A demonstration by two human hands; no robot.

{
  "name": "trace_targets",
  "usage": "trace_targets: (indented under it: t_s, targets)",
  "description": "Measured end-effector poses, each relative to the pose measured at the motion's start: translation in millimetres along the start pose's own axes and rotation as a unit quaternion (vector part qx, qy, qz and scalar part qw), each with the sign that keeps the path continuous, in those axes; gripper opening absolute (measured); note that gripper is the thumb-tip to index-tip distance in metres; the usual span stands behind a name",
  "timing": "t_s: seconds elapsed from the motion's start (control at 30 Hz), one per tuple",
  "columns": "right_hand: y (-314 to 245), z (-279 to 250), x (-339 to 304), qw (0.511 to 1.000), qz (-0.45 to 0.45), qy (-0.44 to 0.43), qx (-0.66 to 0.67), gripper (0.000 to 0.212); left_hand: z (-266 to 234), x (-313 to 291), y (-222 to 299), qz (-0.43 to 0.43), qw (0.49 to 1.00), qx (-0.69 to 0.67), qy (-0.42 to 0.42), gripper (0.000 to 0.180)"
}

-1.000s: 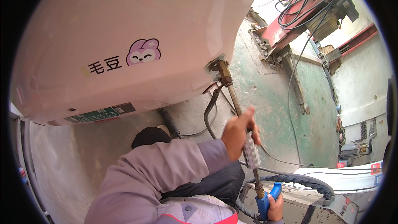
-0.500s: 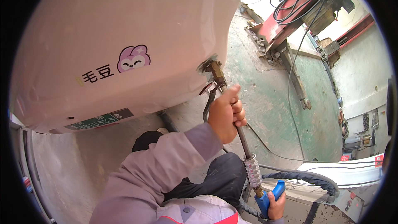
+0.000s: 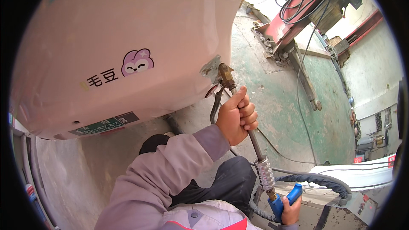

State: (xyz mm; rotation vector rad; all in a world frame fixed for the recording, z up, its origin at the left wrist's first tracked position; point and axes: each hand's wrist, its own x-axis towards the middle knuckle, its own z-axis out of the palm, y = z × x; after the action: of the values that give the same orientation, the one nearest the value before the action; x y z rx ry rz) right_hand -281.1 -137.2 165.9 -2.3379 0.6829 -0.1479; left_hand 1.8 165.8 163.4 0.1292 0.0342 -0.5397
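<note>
My left hand (image 3: 237, 117) is closed around the metal shaft of a long dent puller (image 3: 256, 144). Its brass-coloured head (image 3: 226, 73) stands just right of a scraped, bare-metal patch (image 3: 210, 69) on the pink car body (image 3: 170, 30); whether they touch, I cannot tell. Ribbed metal rings form a sliding weight (image 3: 265, 173) lower on the shaft. My right hand (image 3: 290, 209) grips the blue handle (image 3: 294, 194) at the near end. A thick black cable (image 3: 216, 107) runs from the head down behind my left hand.
A red lift post (image 3: 289, 21) with coiled black cables and a metal arm (image 3: 307, 78) stands at the far right. Thin cables cross the green floor (image 3: 328, 123). At the lower right, a sleeved hose (image 3: 317, 180) leads to a grey machine (image 3: 358, 206).
The tool's head has shifted right, off the scraped patch, which now shows more fully. Both hands have moved slightly right and still hold the dent puller.
</note>
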Motion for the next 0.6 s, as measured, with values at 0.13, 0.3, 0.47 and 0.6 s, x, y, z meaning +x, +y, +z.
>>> trace_targets:
  t_s: [0.13,0.3,0.47,0.6]
  targets:
    - [-1,1,3,1.000,0.005,-0.019,0.017,0.074,-1,3,7,0.012,1.000,0.008,-0.015,0.044]
    - [-9,-1,8,0.999,0.021,-0.034,0.008,0.071,0,2,10,0.023,1.000,0.007,-0.001,0.044]
    - [-5,0,12,0.999,0.009,-0.046,-0.006,0.067,4,-2,11,0.038,0.999,0.026,0.012,0.042]
    - [-3,-6,18,0.994,0.029,-0.098,-0.040,0.058,-3,1,6,0.069,0.997,0.042,0.015,0.036]
